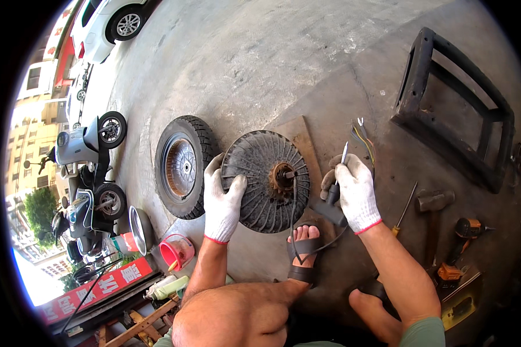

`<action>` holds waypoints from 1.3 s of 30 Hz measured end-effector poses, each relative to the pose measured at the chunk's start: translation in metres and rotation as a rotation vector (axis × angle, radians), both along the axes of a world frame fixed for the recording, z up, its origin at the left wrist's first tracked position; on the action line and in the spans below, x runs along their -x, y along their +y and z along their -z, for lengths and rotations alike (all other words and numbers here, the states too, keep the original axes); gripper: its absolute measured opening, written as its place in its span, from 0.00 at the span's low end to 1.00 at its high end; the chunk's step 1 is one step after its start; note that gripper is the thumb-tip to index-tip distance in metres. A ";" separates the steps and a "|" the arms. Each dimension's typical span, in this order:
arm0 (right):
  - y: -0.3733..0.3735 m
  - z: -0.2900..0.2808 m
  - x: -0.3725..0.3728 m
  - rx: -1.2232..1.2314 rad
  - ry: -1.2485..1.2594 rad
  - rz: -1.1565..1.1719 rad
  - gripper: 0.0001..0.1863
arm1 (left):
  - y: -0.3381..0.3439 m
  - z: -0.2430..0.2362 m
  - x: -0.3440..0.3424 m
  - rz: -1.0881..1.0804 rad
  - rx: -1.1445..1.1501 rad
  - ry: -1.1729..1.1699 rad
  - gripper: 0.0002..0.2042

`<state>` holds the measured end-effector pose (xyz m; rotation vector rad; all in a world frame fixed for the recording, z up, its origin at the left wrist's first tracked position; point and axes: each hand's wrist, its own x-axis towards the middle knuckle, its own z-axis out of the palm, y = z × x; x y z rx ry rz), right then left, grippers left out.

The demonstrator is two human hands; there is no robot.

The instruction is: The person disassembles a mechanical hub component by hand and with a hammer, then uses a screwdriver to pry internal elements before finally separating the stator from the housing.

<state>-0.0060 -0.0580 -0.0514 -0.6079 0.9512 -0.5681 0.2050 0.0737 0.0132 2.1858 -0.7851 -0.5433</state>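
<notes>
1. Two hands of mine wear white gloves; my left hand (223,202) clamps one ribbed dark disc (257,191) by its rim, at the frame's centre.
2. My right hand (354,191), right of centre, is closed around one pointed tool (345,152); whether the dark block (330,213) below belongs to it, I cannot tell.
3. One tyred wheel (178,168) sits left of centre.
4. One hammer (435,200), one screwdriver (407,205), one orange-and-black drill (466,228): lower right.
5. One black frame (440,144): upper right.
6. One red bucket (169,253): lower left.

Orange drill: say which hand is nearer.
Right. The right hand is up and left of the orange drill; the left hand is farther left, at the black disc.
</notes>
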 end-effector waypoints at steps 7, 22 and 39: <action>0.004 0.005 0.014 -0.071 -0.037 -0.295 0.05 | 0.016 0.009 -0.039 -0.166 0.076 0.368 0.29; 0.006 -0.007 -0.009 0.223 0.005 -0.644 0.10 | 0.036 0.030 -0.069 -0.168 0.109 0.566 0.29; -0.016 -0.034 -0.039 0.897 0.234 -0.948 0.12 | 0.029 0.017 -0.045 -0.144 0.117 0.426 0.31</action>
